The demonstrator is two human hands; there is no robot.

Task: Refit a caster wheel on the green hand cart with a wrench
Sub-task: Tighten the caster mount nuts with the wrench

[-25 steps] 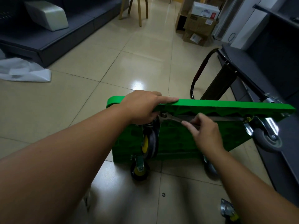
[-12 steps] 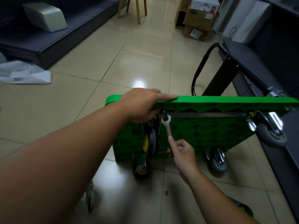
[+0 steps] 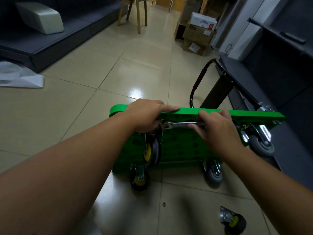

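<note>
— What is lying over on the left?
— A pale cushion is resting on a dark couch, and a crumpled white sheet is lying on the tiled floor just in front of it.
— And farther back?
— A wooden stool is standing on the tiles. Cardboard boxes are sitting stacked, with a white box lying on top.
— On the right?
— Dark low furniture is running along the edge.

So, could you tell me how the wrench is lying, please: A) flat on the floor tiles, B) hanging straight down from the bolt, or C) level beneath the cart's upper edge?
C: the wrench runs level just under the upper edge of the green cart, its handle gripped by the right hand.
</note>
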